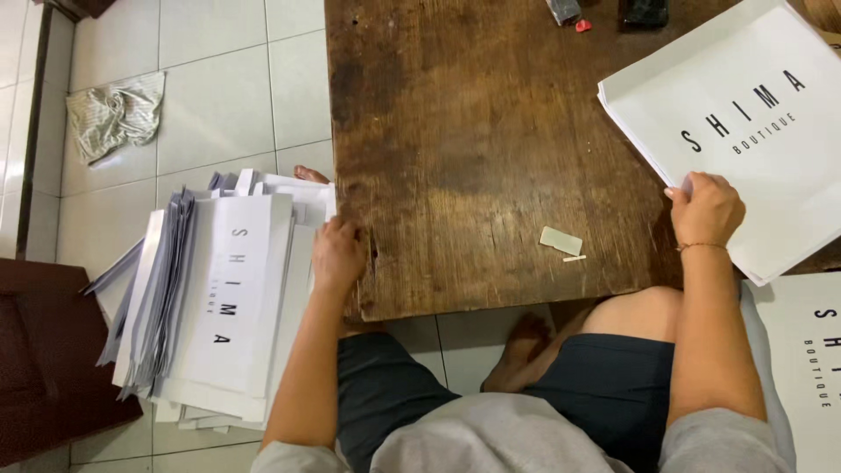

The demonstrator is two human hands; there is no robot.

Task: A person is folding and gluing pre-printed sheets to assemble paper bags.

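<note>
While the left hand [337,254] lies flat on the floor pile [219,307] beside the table [473,131] edge, the right hand [705,208] pinches the corner of the table stack [745,123]; bare wood stretches between, with tiled floor [219,88] and a rag [118,114] beyond

The person wears a light grey top with short sleeves that end above the elbows, leaving the forearms bare. Dark navy shorts cover the thighs — the knees, lower legs and feet are bare, with no shoes or socks. On the wrist of the right hand [706,208] sits a thin bracelet of small beads. The left hand [337,254] carries no jewellery — no rings show on either of the hands.
</note>
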